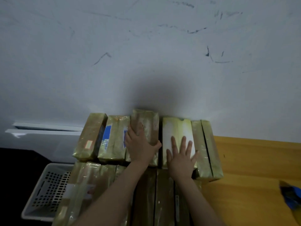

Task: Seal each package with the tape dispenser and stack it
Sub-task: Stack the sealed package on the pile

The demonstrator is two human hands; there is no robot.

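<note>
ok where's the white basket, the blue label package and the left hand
white basket [47,191], head view, on its perforated side
blue label package [107,133], head view, on the blue label on its top face
left hand [140,146], head view, on the back of the hand

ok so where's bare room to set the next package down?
Free: bare tabletop right of the rightmost package, between the wall and the blue object at the frame's right edge. Crowded: the package rows are packed side by side, left hand and right hand flat on two in the back row. The white basket sits lower left.
</note>
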